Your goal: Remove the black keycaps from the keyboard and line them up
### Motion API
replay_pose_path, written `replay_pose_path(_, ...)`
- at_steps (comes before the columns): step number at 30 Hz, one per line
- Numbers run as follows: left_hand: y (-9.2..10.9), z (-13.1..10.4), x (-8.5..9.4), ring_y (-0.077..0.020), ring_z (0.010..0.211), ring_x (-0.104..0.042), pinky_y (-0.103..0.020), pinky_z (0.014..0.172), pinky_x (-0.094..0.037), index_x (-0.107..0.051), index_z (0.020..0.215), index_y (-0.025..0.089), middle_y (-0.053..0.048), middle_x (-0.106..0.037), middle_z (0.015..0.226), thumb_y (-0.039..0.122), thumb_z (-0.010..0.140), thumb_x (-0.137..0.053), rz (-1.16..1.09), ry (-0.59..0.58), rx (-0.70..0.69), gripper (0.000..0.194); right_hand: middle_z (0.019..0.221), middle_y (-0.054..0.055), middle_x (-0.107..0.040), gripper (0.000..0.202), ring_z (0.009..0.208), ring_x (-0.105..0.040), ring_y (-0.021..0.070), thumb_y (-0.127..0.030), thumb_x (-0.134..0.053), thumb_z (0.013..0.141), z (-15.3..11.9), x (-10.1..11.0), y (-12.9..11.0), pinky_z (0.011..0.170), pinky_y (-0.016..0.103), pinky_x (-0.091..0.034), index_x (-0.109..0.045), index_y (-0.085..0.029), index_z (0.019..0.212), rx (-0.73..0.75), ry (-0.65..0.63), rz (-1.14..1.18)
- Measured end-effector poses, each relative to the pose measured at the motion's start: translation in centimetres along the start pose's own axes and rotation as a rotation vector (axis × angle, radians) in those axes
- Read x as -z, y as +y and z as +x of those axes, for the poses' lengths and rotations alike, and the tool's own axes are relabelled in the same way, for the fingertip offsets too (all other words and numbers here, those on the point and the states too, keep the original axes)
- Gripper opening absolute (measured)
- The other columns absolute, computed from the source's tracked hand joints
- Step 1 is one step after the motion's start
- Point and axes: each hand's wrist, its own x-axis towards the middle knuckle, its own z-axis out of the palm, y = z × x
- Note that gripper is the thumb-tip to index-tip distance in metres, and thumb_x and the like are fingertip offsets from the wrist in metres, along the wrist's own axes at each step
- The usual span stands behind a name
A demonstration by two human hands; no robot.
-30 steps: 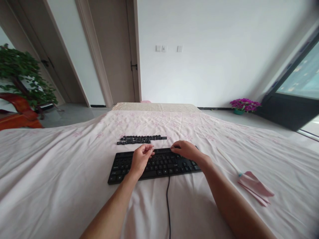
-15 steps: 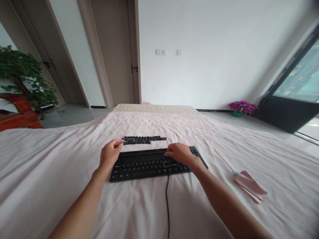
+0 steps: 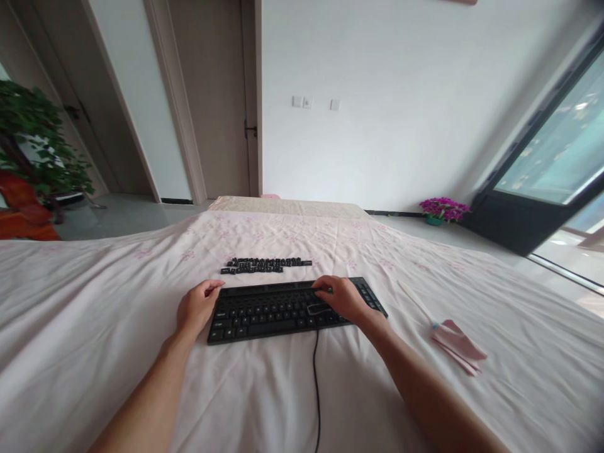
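A black keyboard [image 3: 276, 328] lies on the pink-white cloth, with its upper key rows bare of keycaps. Behind it several loose black keycaps [image 3: 264, 262] lie in rows. A thin wire loop tool [image 3: 319, 309] rests on the keys at the right. My left hand [image 3: 197, 307] is beside the keyboard's upper left corner, its thumb and forefinger pressed together; whatever they hold is too small to name. My right hand [image 3: 340, 296] is over the right part of the bare rows, fingers bent together, their tips partly hidden.
A pink cloth item [image 3: 458, 347] with a pale stick lies at the right. The keyboard's black cable [image 3: 316, 384] runs toward me. Beyond the cloth-covered surface [image 3: 117, 296] are purple flowers [image 3: 444, 209], a green plant [image 3: 42, 138] and a red wooden chair [image 3: 23, 211].
My left hand has moved left and slightly toward me, away from the loose keycaps. Some keycaps at the left end of the rows now show. The view has shifted slightly.
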Motion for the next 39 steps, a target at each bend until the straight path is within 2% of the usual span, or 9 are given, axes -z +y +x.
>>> replay_pose_path(6, 0.0, 0.1, 0.0, -0.0210, 0.082, -0.065, -0.026, 0.065, -0.043, -0.069, 0.099, 0.032, 0.001, -0.072, 0.094, 0.045, 0.079, -0.051, 0.052, -0.004, 0.004, 0.030, 0.098, 0.001, -0.071, 0.025, 0.093, -0.063, 0.0201, -0.019, -0.062, 0.077, -1.4, -0.6, 1.2, 0.087, 0.034, -0.046, -0.072, -0.026, 0.099, 0.030, 0.013, 0.055)
replay_pose_path(15, 0.5, -0.1, 0.1, -0.0203, 0.081, -0.065, -0.025, 0.065, -0.043, -0.069, 0.098, 0.031, 0.001, -0.072, 0.093, 0.044, 0.078, -0.052, 0.046, -0.006, 0.006, 0.029, 0.097, 0.003, -0.070, 0.024, 0.094, -0.062, 0.0207, -0.015, -0.065, 0.074, -1.3, -0.5, 1.2, 0.091, 0.036, -0.045, -0.073, -0.024, 0.095, 0.067, 0.008, 0.131)
replay_pose_path(23, 0.2, 0.0, 0.0, -0.0200, 0.082, -0.065, -0.025, 0.065, -0.043, -0.069, 0.099, 0.030, 0.000, -0.073, 0.095, 0.043, 0.079, -0.051, 0.048, -0.009, -0.007, 0.030, 0.092, 0.003, -0.068, 0.025, 0.084, -0.062, 0.0177, -0.014, -0.066, 0.071, -1.2, -0.6, 1.1, 0.081, 0.031, -0.047, -0.073, -0.023, 0.093, 0.051, -0.009, 0.160)
replay_pose_path(31, -0.4, 0.4, -0.4, -0.0193, 0.081, -0.066, -0.024, 0.065, -0.044, -0.069, 0.100, 0.031, 0.001, -0.072, 0.095, 0.044, 0.080, -0.051, 0.041, -0.007, -0.007, 0.029, 0.082, 0.001, -0.068, 0.014, 0.078, -0.061, 0.0178, -0.017, -0.063, 0.071, -1.1, -0.2, 1.2, 0.073, 0.029, -0.045, -0.070, -0.022, 0.082, -0.076, 0.006, 0.103)
replay_pose_path(34, -0.5, 0.5, -0.5, -0.0197, 0.081, -0.065, -0.025, 0.066, -0.044, -0.069, 0.100, 0.031, 0.000, -0.072, 0.096, 0.044, 0.080, -0.051, 0.035, -0.009, -0.004, 0.029, 0.076, 0.000, -0.067, 0.011, 0.071, -0.059, 0.0156, -0.021, -0.063, 0.072, -1.2, -0.3, 1.1, 0.068, 0.028, -0.044, -0.069, -0.020, 0.081, -0.148, 0.040, 0.285)
replay_pose_path(39, 0.4, 0.1, -0.1, -0.0203, 0.083, -0.065, -0.027, 0.070, -0.046, -0.069, 0.097, 0.028, -0.001, -0.072, 0.094, 0.040, 0.079, -0.054, -0.037, 0.016, 0.015, 0.027, 0.064, -0.003, -0.058, 0.019, 0.051, -0.045, 0.0077, -0.030, -0.069, 0.070, -0.9, -0.9, -1.3, 0.049, 0.021, -0.033, -0.067, -0.016, 0.084, -0.311, 0.034, 0.919)
